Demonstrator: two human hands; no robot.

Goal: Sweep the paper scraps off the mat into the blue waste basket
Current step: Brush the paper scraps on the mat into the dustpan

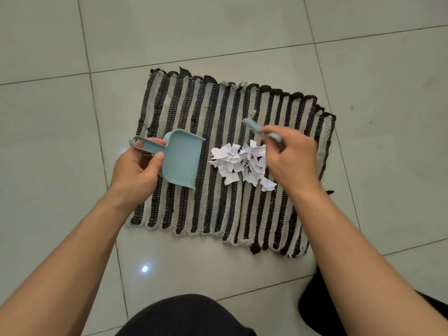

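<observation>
- Paper scraps [242, 163] lie in one loose white heap right of the middle of the frame, on the black-and-beige striped woven mat [218, 209].
- The mat sits skewed on pale floor tiles [242, 27]; its frayed far edge runs across the upper middle of the frame, its near edge across the lower middle, and bare tile surrounds it on all sides.
- Bare mat shows between the heap and the dustpan's open mouth, and above and below the heap.
- The left hand [135, 170] grips the looped handle of a small pale blue dustpan [180, 160], thumb on top and fingers curled beneath; the pan lies left of centre, its mouth facing right toward the heap.
- The right hand [288, 161] is curled around the pale blue handle of a small brush [253, 127], at the heap's right edge; the bristles are hidden.
- The scraps lie between the two hands, near the dustpan's mouth but apart from it.
</observation>
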